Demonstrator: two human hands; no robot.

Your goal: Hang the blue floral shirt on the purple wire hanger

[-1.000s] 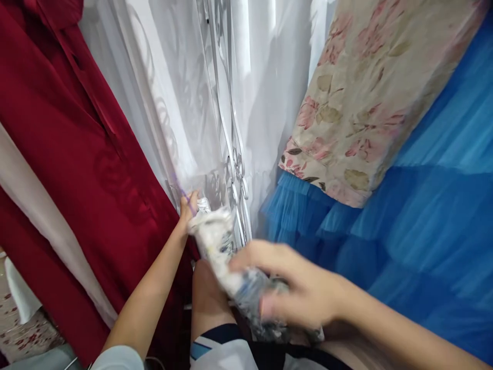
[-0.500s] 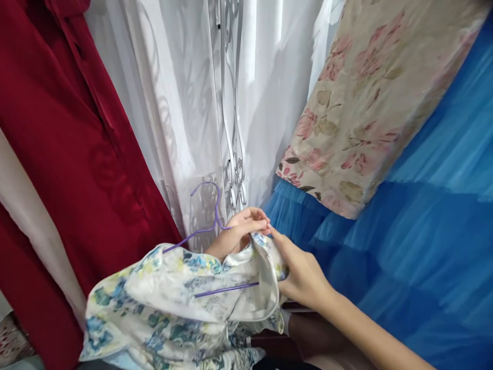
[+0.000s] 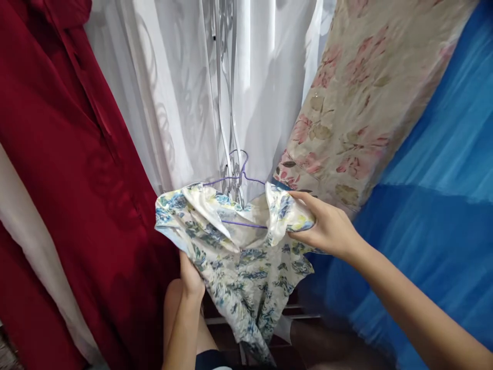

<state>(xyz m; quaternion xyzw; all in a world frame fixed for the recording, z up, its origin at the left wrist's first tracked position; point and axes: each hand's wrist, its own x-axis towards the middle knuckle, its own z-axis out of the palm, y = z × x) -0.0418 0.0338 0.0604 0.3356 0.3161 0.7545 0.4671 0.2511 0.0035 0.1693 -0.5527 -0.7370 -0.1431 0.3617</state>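
A white garment with a blue and yellow flower print [image 3: 239, 257] hangs on a thin purple wire hanger [image 3: 241, 177] in the middle of the view. My right hand [image 3: 327, 228] is closed on the garment's right shoulder, pinching the cloth at the hanger's end. My left hand [image 3: 191, 277] grips the garment from below at its left side, fingers partly hidden by the fabric. The hanger's hook rises in front of a white sheer curtain [image 3: 185, 92]. The garment's lower part drapes down between my knees.
A dark red garment [image 3: 69, 154] hangs on the left, with a pale strip of cloth [image 3: 31, 241] across it. A beige cloth with pink flowers [image 3: 362, 103] and a blue tulle skirt [image 3: 431, 205] fill the right. White metal scrollwork [image 3: 227, 103] stands behind the curtain.
The garment has been opened out on the hanger and lifted higher. My right hand moved to its right shoulder. My left hand dropped from the hanger's neck to the garment's lower left.
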